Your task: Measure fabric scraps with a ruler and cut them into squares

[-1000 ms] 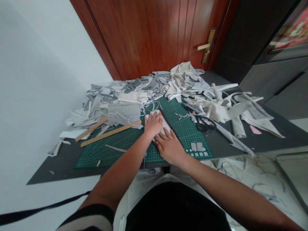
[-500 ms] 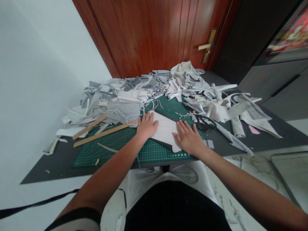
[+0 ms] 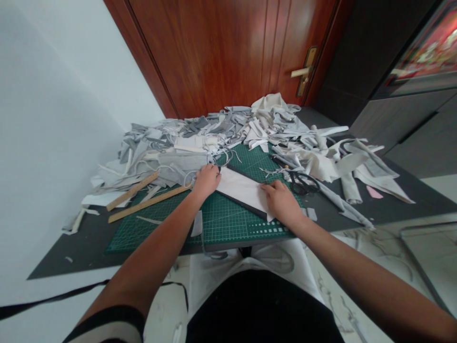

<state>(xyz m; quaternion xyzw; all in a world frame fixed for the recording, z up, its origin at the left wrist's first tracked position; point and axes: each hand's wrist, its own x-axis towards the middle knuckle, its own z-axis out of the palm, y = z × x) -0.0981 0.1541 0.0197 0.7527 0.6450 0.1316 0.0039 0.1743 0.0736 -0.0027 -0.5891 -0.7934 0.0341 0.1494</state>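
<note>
A white fabric piece (image 3: pixel 241 187) lies over a dark layer (image 3: pixel 238 205) whose edges show along both long sides. Both rest on a green cutting mat (image 3: pixel 221 224). My left hand (image 3: pixel 207 180) is at the left end of the fabric, its fingers bent down and closed on that end. At the right end, my right hand (image 3: pixel 283 204) has its fingers curled in and its thumb and forefinger pinched on the fabric. The fingertips of both hands are partly hidden.
Two wooden rulers (image 3: pixel 153 204) lie left of my left hand. Black-handled scissors (image 3: pixel 303 183) sit right of the mat. Grey and white fabric scraps (image 3: pixel 214 128) are heaped along the back, against a wooden door (image 3: pixel 228 57). A small grey strip (image 3: pixel 197 224) lies near the front edge.
Both hands were spread flat on the white fabric; now their fingers are curled at its ends. My left hand moved left, and the fabric shows more of its length between the hands.
</note>
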